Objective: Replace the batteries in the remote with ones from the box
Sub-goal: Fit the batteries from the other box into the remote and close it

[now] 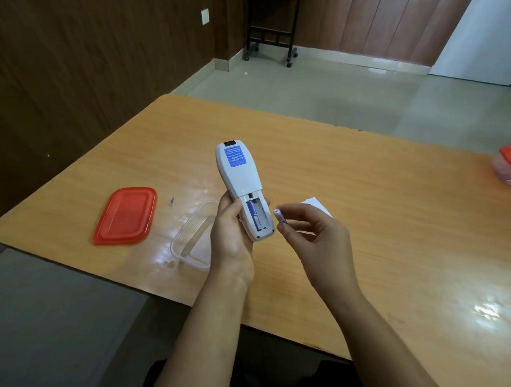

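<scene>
Head view | left hand (232, 236) grips remote (243, 190) back-up above tabletop (363, 211), bay open for loading, one battery (255, 218) seated | right hand (313, 233) pinches loose battery (279, 216) beside bay | clear box (193, 234) partly hidden behind left hand, red lid (125, 215) apart | loose battery blurred, polarity unreadable

We see a blue label (236, 157) with white print on the back of the remote (240, 175). Its lines are too small and blurred for us to read, and we find no other legible text
</scene>
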### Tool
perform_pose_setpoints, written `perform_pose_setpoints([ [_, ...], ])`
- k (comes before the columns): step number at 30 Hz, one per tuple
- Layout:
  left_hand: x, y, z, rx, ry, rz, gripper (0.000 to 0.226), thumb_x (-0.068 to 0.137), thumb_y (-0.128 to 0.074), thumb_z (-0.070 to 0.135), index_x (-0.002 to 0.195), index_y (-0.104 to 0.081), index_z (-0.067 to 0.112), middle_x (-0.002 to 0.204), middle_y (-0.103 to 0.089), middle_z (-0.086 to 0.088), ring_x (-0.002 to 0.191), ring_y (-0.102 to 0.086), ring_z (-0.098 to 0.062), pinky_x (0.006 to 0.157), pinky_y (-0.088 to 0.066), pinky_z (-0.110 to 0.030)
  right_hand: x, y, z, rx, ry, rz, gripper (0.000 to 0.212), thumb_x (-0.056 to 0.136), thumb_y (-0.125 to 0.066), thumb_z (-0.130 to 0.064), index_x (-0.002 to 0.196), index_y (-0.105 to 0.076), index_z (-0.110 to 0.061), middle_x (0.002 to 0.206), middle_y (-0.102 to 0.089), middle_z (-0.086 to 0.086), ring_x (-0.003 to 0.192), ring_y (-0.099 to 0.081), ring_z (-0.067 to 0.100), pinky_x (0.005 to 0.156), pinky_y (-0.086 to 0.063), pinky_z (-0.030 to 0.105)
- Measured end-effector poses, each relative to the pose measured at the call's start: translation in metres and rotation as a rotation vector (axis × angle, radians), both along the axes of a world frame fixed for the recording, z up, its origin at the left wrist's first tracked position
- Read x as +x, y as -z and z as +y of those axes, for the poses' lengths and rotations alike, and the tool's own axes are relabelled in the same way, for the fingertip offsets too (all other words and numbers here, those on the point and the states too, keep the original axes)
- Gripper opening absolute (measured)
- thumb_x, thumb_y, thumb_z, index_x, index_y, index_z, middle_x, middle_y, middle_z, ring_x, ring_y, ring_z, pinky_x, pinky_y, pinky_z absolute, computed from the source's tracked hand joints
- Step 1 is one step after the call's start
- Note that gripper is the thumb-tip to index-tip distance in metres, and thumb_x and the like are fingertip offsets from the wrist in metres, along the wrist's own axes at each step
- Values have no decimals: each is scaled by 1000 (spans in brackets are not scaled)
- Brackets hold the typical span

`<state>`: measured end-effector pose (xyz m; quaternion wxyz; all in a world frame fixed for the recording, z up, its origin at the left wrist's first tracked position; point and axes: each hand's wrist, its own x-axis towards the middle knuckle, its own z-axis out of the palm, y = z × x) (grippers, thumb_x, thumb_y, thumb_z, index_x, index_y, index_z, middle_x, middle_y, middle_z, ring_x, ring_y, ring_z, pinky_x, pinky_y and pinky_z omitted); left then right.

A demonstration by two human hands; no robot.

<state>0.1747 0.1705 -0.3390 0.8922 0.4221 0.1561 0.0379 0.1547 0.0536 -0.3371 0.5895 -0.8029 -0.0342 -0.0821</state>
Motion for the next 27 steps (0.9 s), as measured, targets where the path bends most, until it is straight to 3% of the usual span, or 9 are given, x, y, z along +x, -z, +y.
perform_pose_setpoints([
  [4,-6,0,-10,36,-19,-16,36,98,-38,15,128,-55,22,104,-68,-3,94,-64,-18,86,-48,-36,2,4,5,-312,67,-219,21,83,-69,-13,102,-73,-23,91,-67,-11,77,-64,4,72,-52,18],
  [10,-7,2,-12,50,-8,-31,38,97,-36,13,128,-55,25,104,-67,-6,90,-64,-18,80,-48,-33,0,3,14,-483,92,-397,13,81,-66,-17,93,-71,-16,82,-69,-4,66,-62,13,59,-53,34],
  [16,-6,3,-7,6,17,37,37,98,-36,16,130,-54,24,105,-67,-6,89,-66,-16,69,-53,-25,-2,5,12,-550,-16,-396,19,84,-63,-16,99,-74,-13,92,-69,-1,72,-63,15,61,-55,34],
  [21,-5,5,-10,120,24,24,39,98,-35,15,129,-54,28,103,-68,0,88,-64,-13,63,-50,-20,-2,4,14,-632,35,-443,20,81,-62,-15,95,-75,-10,89,-69,3,69,-63,19,53,-50,29],
  [27,-3,5,-1,-56,78,71,37,100,-35,18,131,-54,17,102,-68,-3,81,-66,-12,54,-52,-20,-1,9,12,-581,-13,-450,21,84,-62,-18,99,-75,-12,97,-67,3,78,-64,18,59,-54,33],
])
